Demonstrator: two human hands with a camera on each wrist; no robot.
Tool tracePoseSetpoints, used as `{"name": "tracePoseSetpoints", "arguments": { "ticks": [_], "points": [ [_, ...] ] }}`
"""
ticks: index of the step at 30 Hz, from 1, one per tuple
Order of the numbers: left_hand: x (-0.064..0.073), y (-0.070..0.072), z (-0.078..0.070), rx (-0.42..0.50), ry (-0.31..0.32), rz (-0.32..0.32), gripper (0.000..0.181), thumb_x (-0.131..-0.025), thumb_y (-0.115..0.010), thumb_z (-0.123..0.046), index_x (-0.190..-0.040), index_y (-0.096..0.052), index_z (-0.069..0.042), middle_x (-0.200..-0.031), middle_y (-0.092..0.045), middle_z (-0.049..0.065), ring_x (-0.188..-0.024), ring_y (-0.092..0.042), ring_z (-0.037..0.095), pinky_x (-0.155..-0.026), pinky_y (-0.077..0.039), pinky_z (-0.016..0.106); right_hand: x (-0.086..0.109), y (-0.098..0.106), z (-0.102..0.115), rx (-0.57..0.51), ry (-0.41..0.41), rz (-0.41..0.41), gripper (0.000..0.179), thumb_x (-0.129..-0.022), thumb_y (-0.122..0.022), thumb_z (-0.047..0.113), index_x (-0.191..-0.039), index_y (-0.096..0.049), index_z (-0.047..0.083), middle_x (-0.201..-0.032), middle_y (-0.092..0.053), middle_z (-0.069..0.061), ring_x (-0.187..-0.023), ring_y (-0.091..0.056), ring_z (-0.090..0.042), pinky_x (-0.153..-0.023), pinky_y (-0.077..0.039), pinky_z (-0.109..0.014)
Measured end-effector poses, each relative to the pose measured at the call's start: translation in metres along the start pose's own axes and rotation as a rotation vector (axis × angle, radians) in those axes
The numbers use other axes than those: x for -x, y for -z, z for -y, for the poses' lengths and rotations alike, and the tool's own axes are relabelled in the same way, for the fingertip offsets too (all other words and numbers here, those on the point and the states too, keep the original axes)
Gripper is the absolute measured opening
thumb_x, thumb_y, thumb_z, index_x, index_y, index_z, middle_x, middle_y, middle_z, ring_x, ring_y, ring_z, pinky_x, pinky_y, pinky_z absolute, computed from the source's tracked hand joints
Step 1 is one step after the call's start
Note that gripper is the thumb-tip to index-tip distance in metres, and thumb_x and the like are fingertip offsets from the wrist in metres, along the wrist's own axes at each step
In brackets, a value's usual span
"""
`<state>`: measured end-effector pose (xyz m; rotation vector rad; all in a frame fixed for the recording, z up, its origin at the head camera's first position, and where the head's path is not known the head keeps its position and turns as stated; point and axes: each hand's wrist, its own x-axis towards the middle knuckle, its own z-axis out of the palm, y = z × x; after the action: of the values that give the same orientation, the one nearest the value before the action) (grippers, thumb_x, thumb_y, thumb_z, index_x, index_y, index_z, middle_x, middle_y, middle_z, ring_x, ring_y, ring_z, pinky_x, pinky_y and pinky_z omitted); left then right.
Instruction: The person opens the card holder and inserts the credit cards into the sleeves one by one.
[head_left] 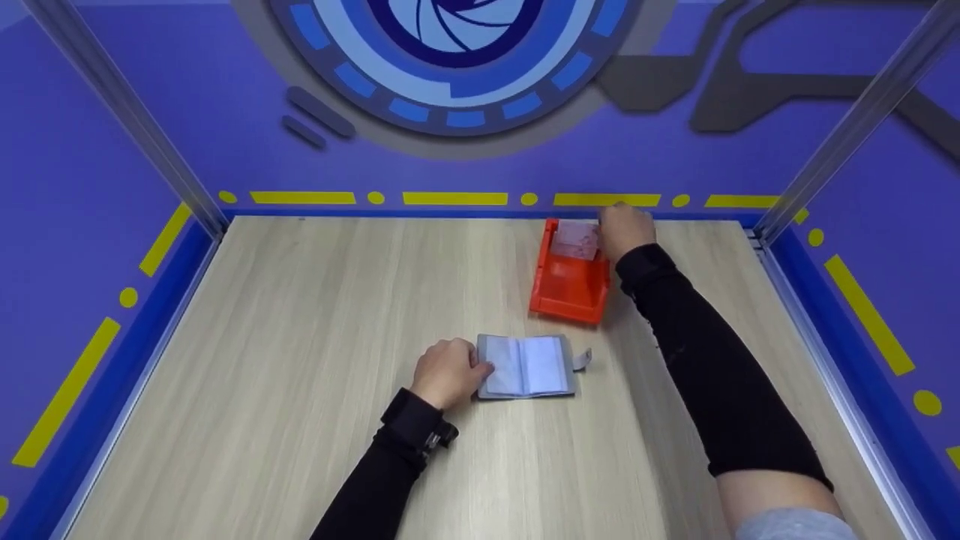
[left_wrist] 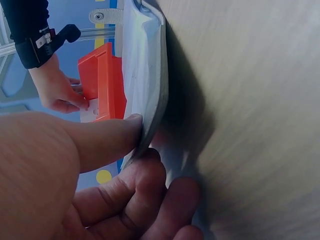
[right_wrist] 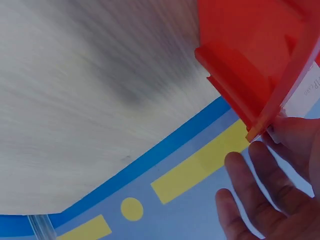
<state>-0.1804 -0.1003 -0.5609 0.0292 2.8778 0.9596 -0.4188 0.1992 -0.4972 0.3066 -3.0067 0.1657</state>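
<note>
A small grey card holder (head_left: pixel 544 365) lies open on the table, its clear sleeves facing up and its strap (head_left: pixel 583 361) out to the right. My left hand (head_left: pixel 448 373) pinches its left edge between thumb (left_wrist: pixel 107 142) and fingers. Farther back stands a red plastic bin (head_left: pixel 570 289). At its back right corner is my right hand (head_left: pixel 627 231), whose thumb and index finger pinch the edge of a pale card (right_wrist: pixel 306 92) with printed lettering. In the head view the card (head_left: pixel 576 240) overlaps the bin's back end.
A blue back wall (head_left: pixel 465 172) with yellow marks rises right behind the bin. Side walls (head_left: pixel 90 247) with metal corner posts close in the wooden table (head_left: pixel 315 322) on the left and right.
</note>
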Motion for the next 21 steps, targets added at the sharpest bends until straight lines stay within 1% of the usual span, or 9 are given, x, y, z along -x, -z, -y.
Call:
{"name": "tracePoseSetpoints", "arguments": {
  "ticks": [3, 5, 8, 10, 13, 17, 19, 21],
  "points": [
    [0.0, -0.001, 0.001, -0.005, -0.006, 0.007, 0.043, -0.098, -0.083, -0.036, -0.068, -0.058, -0.018, -0.066, -0.054, -0.006, -0.06, -0.051, 0.015, -0.057, -0.038, 0.032, 0.003, 0.004, -0.001, -0.028, 0.019, -0.006, 0.02, -0.106, -0.071, 0.013, -0.109, -0.08, -0.004, -0.107, -0.079, -0.026, -0.097, -0.078, -0.044, -0.092, -0.062, -0.062],
    [-0.001, 0.0, 0.001, -0.011, -0.002, 0.014, 0.043, -0.099, -0.082, -0.037, -0.069, -0.058, -0.018, -0.067, -0.053, -0.007, -0.06, -0.051, 0.014, -0.057, -0.037, 0.031, 0.006, 0.01, 0.001, -0.046, 0.032, -0.001, 0.02, -0.106, -0.071, 0.012, -0.107, -0.08, -0.005, -0.106, -0.079, -0.026, -0.097, -0.077, -0.044, -0.091, -0.062, -0.06],
    [0.0, 0.002, 0.0, -0.016, 0.003, 0.02, 0.043, -0.1, -0.081, -0.038, -0.069, -0.058, -0.018, -0.067, -0.053, -0.006, -0.061, -0.051, 0.015, -0.057, -0.038, 0.032, 0.013, 0.024, 0.007, -0.075, 0.054, 0.024, 0.021, -0.107, -0.07, 0.013, -0.107, -0.078, -0.006, -0.109, -0.077, -0.027, -0.1, -0.076, -0.044, -0.091, -0.062, -0.059],
    [0.001, 0.003, -0.001, -0.015, 0.007, 0.023, 0.043, -0.1, -0.081, -0.038, -0.07, -0.058, -0.018, -0.068, -0.054, -0.005, -0.061, -0.052, 0.016, -0.058, -0.039, 0.032, 0.019, 0.036, 0.012, -0.101, 0.065, 0.051, 0.022, -0.108, -0.068, 0.013, -0.11, -0.077, -0.006, -0.111, -0.076, -0.026, -0.101, -0.075, -0.042, -0.091, -0.06, -0.057],
    [0.0, 0.004, -0.001, -0.011, 0.011, 0.027, 0.042, -0.1, -0.081, -0.038, -0.071, -0.059, -0.017, -0.069, -0.056, -0.005, -0.062, -0.053, 0.016, -0.058, -0.039, 0.032, 0.028, 0.05, 0.019, -0.189, 0.057, 0.1, 0.023, -0.11, -0.064, 0.015, -0.111, -0.076, -0.005, -0.105, -0.073, -0.022, -0.091, -0.07, -0.037, -0.079, -0.057, -0.049],
    [0.001, 0.002, -0.002, -0.01, 0.01, 0.026, 0.041, -0.1, -0.081, -0.036, -0.071, -0.06, -0.017, -0.068, -0.056, -0.005, -0.061, -0.053, 0.016, -0.057, -0.039, 0.032, 0.046, 0.058, 0.025, -0.306, 0.057, 0.151, 0.026, -0.113, -0.06, 0.02, -0.108, -0.075, -0.002, -0.096, -0.07, -0.015, -0.077, -0.06, -0.028, -0.065, -0.047, -0.037],
    [0.001, 0.002, -0.002, -0.014, 0.006, 0.022, 0.041, -0.099, -0.081, -0.036, -0.071, -0.06, -0.017, -0.068, -0.056, -0.004, -0.061, -0.053, 0.016, -0.057, -0.038, 0.032, 0.058, 0.058, 0.027, -0.345, 0.089, 0.148, 0.027, -0.113, -0.06, 0.02, -0.107, -0.075, -0.001, -0.096, -0.071, -0.016, -0.075, -0.059, -0.027, -0.064, -0.045, -0.034],
    [0.001, 0.002, -0.002, -0.017, -0.002, 0.016, 0.04, -0.099, -0.081, -0.036, -0.071, -0.06, -0.016, -0.068, -0.057, -0.004, -0.061, -0.053, 0.016, -0.058, -0.038, 0.032, 0.073, 0.059, 0.031, -0.394, 0.1, 0.147, 0.026, -0.113, -0.061, 0.019, -0.109, -0.076, -0.001, -0.096, -0.07, -0.016, -0.075, -0.059, -0.027, -0.064, -0.045, -0.034]
  ]
}}
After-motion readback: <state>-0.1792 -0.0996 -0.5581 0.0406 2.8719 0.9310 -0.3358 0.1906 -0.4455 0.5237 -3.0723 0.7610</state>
